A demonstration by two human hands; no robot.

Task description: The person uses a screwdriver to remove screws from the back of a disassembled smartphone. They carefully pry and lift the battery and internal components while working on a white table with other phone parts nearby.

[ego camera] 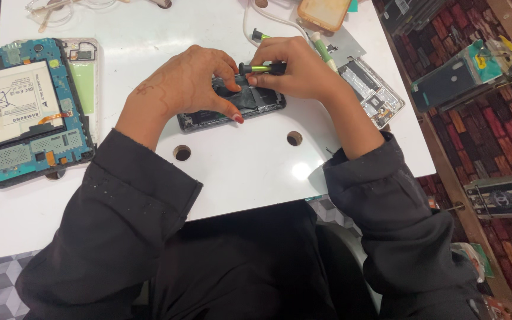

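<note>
Opened phone (232,109) lying flat on white table (149,35), about mid-table, back cover off, dark insides showing. Left hand (191,83) pressing down on it: thumb along near edge, other fingers curled close together over the top. Right hand (294,68) pinching a small screwdriver (262,69) w/ green-and-black handle, thumb & first fingers squeezed tight round it. Tip hidden under the fingers, so can't tell which spot it touches.

Could go wrong, prob:
- Tip could slip off & scratch the board or poke the soft black part inside. Cause: too hard a push, or tool tilted.
- Phone could slide on the smooth table if left hand lets up.
- A tiny screw could roll off & drop in a table hole (294,138). Can't see any loose screw now tho.
- White cable (256,21) near right hand could snag a sleeve.

Counted:
- 1 phone under the hands.
- 1 screwdriver in hand, 1 more green tool (322,48) just behind right hand.
- 1 opened tablet (28,106) w/ blue board & white battery, far left, well apart.
- 1 bare metal phone frame (371,92) to the right, near right wrist.
- 1 phone in orange case (324,12) at top edge.
- 2 clear round holes in table near front; dark spot under tablet may be a 3rd, can't tell.
</note>
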